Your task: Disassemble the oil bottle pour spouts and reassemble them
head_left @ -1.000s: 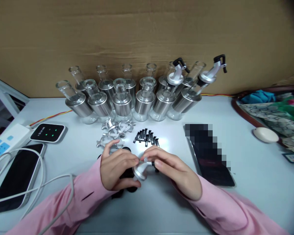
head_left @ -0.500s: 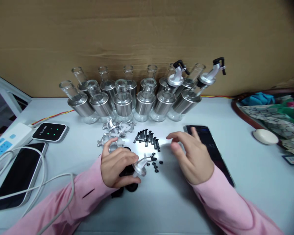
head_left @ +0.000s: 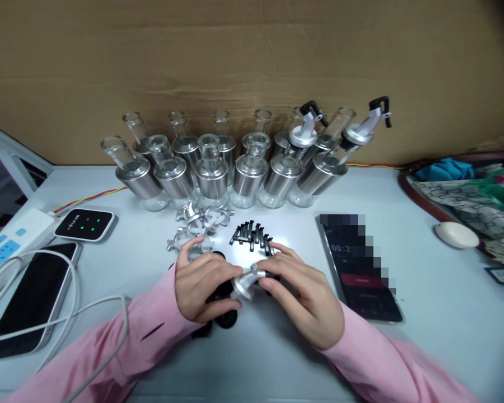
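Note:
My left hand [head_left: 205, 282] pinches a silver pourer spout [head_left: 244, 284] by its round base, between thumb and fingers. At the spout's narrow end, the thumb and fingers of my right hand [head_left: 308, 294] close on its dark tip, partly hidden behind them. Just beyond, small black levers [head_left: 252, 234] lie in a cluster. More silver pourer spouts [head_left: 210, 219] are heaped behind my left hand. Under and beside that hand sit round black stoppers [head_left: 225, 319], mostly covered. The small black caps on the table are hidden by my right hand.
Glass bottles with steel sleeves [head_left: 212, 170] stand in two rows at the back; two carry fitted pourers [head_left: 304, 134]. A phone [head_left: 357, 268] lies right, another phone [head_left: 37, 299] left with a white cable [head_left: 73, 274]. A Wi-Fi device [head_left: 86, 225] and power strip [head_left: 17, 235] are left.
My right hand has moved left from beside the phone and closed on the spout's tip. My left hand still holds the spout, which has turned slightly.

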{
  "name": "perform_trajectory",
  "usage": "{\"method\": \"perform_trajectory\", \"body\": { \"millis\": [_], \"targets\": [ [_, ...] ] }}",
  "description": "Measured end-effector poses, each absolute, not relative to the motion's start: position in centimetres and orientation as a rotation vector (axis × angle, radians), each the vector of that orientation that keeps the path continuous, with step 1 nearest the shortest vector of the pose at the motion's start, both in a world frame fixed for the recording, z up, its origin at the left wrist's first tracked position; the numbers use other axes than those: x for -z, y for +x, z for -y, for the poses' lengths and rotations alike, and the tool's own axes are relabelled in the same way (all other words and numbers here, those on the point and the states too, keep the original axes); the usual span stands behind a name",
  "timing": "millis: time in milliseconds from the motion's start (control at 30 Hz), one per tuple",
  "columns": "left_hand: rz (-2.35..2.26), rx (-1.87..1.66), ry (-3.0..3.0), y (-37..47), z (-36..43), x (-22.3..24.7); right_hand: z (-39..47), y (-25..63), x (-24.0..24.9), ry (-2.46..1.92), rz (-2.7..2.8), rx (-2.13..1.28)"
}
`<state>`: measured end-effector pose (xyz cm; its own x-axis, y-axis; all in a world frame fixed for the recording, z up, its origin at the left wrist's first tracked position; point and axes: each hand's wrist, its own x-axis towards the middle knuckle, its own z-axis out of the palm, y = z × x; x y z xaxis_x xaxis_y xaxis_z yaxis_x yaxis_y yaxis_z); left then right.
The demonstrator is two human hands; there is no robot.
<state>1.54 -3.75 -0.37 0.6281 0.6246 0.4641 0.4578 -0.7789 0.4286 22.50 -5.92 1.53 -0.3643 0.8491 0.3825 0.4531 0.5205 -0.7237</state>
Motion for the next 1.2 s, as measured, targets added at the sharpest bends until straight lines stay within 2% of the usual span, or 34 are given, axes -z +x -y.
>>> {"method": "perform_trajectory", "body": {
  "millis": [300, 600, 767, 967, 1200],
  "targets": [
    [-1.116, -0.746, 2.604, 2.1, 4.2, 0.3, 6.2, 22.8, -1.8, -1.225, 1.781, -0.652],
    [-1.078, -0.872, 2.657, 1.6, 3.7, 1.0, 6.2, 22.8, -1.3, -1.298, 1.576, -0.842],
    [-1.049, -1.011, 2.670, 1.3, 3.3, 0.4, 5.8, 22.7, -1.1, -1.271, 1.388, -1.085],
    [-0.794, -1.054, 2.618, 0.9, 3.1, 0.2, 5.3, 22.7, -0.7, -1.163, 1.230, -1.330],
    [-0.779, -1.158, 2.407, 1.3, 3.2, -1.0, 5.6, 22.5, -0.8, -0.990, 1.167, -1.626]
  ]
}}
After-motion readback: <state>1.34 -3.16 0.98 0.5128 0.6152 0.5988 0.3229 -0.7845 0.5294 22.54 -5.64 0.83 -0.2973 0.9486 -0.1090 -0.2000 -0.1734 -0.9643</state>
